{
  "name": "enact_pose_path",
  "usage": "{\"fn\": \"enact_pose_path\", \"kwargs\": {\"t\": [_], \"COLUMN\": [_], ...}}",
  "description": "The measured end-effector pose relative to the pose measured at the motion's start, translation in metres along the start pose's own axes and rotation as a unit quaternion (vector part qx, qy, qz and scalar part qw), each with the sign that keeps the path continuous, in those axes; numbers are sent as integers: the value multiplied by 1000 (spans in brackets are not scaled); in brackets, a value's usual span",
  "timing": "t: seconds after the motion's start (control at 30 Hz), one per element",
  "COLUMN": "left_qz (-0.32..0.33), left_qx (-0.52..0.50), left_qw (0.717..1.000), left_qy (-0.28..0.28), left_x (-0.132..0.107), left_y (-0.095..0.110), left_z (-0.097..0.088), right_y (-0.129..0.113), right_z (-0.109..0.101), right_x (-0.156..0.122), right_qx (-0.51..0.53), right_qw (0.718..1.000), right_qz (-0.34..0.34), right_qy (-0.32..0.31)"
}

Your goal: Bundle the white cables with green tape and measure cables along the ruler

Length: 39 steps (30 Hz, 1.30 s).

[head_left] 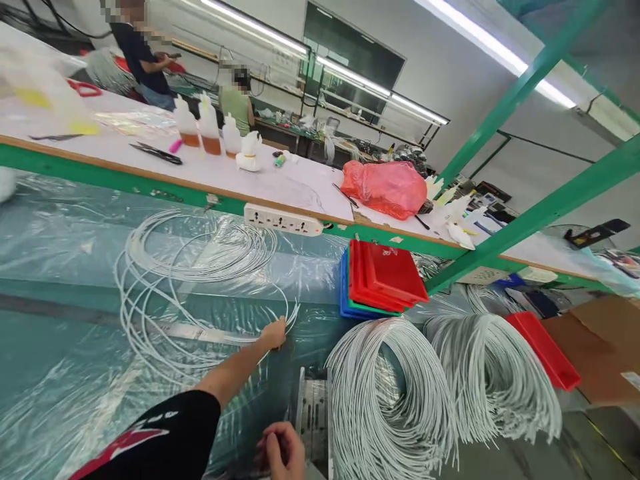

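Observation:
A loose coil of thin white cable [200, 272] is spread in wide loops over the plastic-covered worktop [55, 353]. My left hand [274, 333] reaches forward with its fingers closed round a small bunch of cable near the loose ends, at the coil's right side. Low in the view, my right hand [286, 450] is held close to me with its fingers curled in and the thumb against them; no object shows in it. Just right of it lies a slotted metal piece [315, 413]. Beyond that stands a thick white cable coil [395, 400].
A second thick coil [495, 373] lies farther right, near red trays [387, 277] and a cardboard box [595, 347]. A raised shelf [300, 187] carries bottles [209, 127], tweezers [156, 153] and a red bag [385, 189]. A green post slants across the right. Two people are behind.

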<state>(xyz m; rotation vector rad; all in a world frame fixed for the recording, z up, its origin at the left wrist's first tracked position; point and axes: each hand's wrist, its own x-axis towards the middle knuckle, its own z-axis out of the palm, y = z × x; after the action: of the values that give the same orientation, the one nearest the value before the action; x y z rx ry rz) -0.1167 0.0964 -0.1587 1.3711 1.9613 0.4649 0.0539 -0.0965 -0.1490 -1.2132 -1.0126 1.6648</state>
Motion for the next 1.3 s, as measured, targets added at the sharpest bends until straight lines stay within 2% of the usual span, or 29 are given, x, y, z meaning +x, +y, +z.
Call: {"fn": "enact_pose_path", "kwargs": {"t": [0.13,0.2,0.33,0.5,0.63,0.73,0.83,0.93,1.03,1.1,1.17,1.23,1.3], "left_qz": [-96,-114,-102,-54,-35,20,88,121,140,126,99,77,71], "left_qx": [-1,-9,-17,-9,11,28,90,149,145,122,74,-4,-85], "left_qw": [995,993,994,998,999,998,991,981,978,982,987,991,989], "left_qy": [-20,-30,-21,21,39,45,39,31,47,75,104,108,94], "left_x": [-26,-37,-69,-122,-149,-166,-189,-213,-226,-224,-215,-202,-191], "left_y": [-6,-9,-9,-8,-18,-34,-53,-68,-77,-79,-81,-83,-84], "left_z": [-3,1,8,1,-14,-28,-50,-84,-126,-150,-165,-169,-165], "right_y": [-11,-4,13,3,-10,-13,-15,-18,-24,-29,-34,-37,-38], "right_z": [-14,-16,-1,51,88,110,132,156,178,191,203,214,222], "right_x": [14,23,44,72,85,82,72,63,57,50,39,26,12], "right_qx": [-18,-7,-9,-13,15,11,7,42,59,73,91,100,90], "right_qw": [991,987,991,994,999,1000,1000,996,992,992,992,992,994], "right_qz": [14,55,115,105,45,10,-10,-20,-28,-19,11,39,51], "right_qy": [-131,-154,-61,-17,-13,-2,29,80,106,102,84,62,40]}}
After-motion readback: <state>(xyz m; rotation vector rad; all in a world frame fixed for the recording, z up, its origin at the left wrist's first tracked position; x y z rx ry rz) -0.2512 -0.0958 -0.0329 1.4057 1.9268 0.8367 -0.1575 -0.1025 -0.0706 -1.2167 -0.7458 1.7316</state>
